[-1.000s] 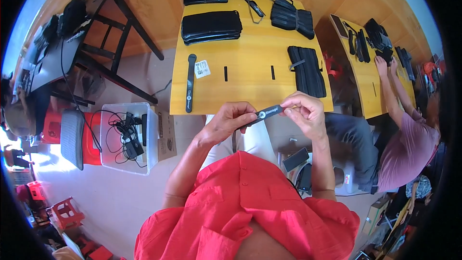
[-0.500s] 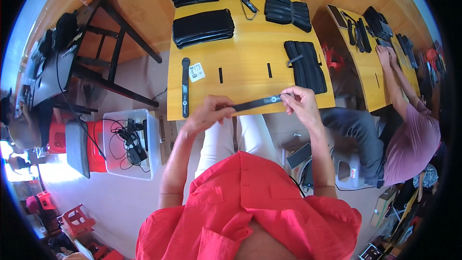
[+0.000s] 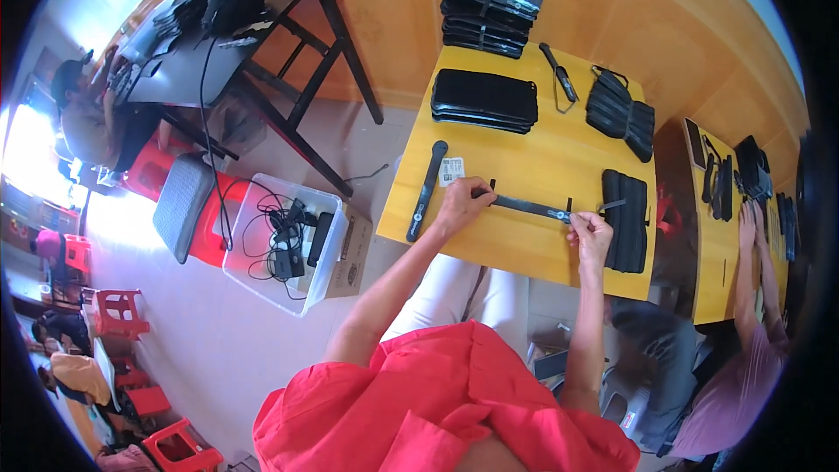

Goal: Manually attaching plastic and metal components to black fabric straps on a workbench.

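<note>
Black strap (image 3: pixel 528 206) pulled out nearly straight between the two hands, above the near half of the yellow desk (image 3: pixel 524 251); it runs from the left hand, farther from the near edge, to the right hand, a little closer to it; whether its middle touches the desktop I cannot tell. The left hand (image 3: pixel 468 204) is nearly closed, thumb and fingers pinching the strap's left end; the right hand (image 3: pixel 592 236) pinches the right end, beside the strap's pale print, its other fingers curled.

A dark strip (image 3: pixel 492 184) shows on the desktop just beyond the left hand; another dark strip (image 3: pixel 569 204) shows at the strap's right end. A round-ended black strap (image 3: pixel 426 190) lies along the desk's left edge, toward the near left corner, with a white label (image 3: pixel 451 170) just beside it; a banded black bundle (image 3: pixel 625 220) lies by the right edge, near the near right corner, just beyond the right hand.
</note>
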Available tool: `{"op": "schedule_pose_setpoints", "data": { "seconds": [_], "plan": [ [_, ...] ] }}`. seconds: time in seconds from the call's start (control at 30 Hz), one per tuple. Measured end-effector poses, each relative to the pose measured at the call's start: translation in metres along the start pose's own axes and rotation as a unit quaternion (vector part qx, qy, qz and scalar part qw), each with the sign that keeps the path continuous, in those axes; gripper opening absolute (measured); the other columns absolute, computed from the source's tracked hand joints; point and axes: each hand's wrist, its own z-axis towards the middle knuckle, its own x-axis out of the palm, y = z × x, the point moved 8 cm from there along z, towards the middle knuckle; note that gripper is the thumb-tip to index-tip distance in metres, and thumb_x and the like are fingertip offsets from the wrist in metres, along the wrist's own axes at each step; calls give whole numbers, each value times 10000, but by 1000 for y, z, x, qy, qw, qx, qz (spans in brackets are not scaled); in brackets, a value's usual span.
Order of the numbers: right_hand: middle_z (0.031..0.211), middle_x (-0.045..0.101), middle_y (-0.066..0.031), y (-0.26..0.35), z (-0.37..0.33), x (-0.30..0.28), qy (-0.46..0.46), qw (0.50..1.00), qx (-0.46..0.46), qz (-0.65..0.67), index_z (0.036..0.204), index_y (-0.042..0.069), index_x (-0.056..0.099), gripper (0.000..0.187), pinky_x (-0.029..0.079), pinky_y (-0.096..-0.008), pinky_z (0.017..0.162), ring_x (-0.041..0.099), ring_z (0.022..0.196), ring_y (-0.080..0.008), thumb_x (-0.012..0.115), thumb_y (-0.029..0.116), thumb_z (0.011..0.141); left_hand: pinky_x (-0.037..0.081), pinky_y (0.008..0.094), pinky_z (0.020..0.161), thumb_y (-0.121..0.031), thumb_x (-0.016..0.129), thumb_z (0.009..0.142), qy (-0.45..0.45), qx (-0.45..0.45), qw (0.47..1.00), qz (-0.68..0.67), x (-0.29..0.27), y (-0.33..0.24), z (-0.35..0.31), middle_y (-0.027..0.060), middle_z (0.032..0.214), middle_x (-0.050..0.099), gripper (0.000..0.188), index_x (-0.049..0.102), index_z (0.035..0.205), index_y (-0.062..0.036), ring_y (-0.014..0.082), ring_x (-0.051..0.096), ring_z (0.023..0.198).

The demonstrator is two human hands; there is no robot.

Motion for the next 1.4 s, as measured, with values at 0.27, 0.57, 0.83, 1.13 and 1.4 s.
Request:
{"op": "schedule_pose_setpoints", "data": {
  "seconds": [0.27, 0.57, 0.83, 1.13, 1.4],
  "plan": [
    [626, 568, -5, -23, 29, -19, -95, 988, -99, -76, 781, -30, 649, 122, 394, -207, 516, 479, 566, -66, 706, 60, 721, 448, 260, 469, -108, 677, 743, -45, 20, 999, 4, 19, 6, 29, 95, 616, 628, 146, 637, 789, 25, 115, 572, 508],
    [575, 547, -6, 1, 46, -11, -65, 998, 12, 7, 744, -33, 640, 76, 352, -204, 432, 468, 476, -67, 673, 36, 735, 408, 186, 462, -87, 637, 793, 41, -114, 987, -109, 21, 13, 52, 13, 612, 562, 110, 636, 834, 15, 68, 492, 493],
    [530, 542, -11, -1, 64, 9, -48, 996, -31, -68, 704, -18, 654, 77, 374, -221, 443, 483, 471, -74, 675, 56, 704, 440, 232, 465, -82, 659, 744, -13, -101, 995, -23, -1, 26, 57, 50, 571, 591, 110, 663, 798, 14, 101, 539, 478],
    [578, 588, -25, -3, 63, -4, -77, 983, -18, -166, 717, -13, 658, 75, 390, -218, 458, 502, 481, -73, 672, 59, 704, 487, 307, 607, -145, 690, 682, -46, -37, 989, 139, 5, 15, 57, 135, 686, 653, 172, 672, 785, -9, 219, 634, 624],
    [592, 619, -72, -16, 63, -6, -114, 976, -33, -181, 702, 7, 667, 96, 450, -264, 549, 578, 543, -132, 692, 84, 651, 457, 283, 560, -147, 698, 686, -71, -23, 986, 148, 9, 24, 61, 91, 646, 640, 159, 674, 783, -23, 162, 611, 600]
  ]
}}
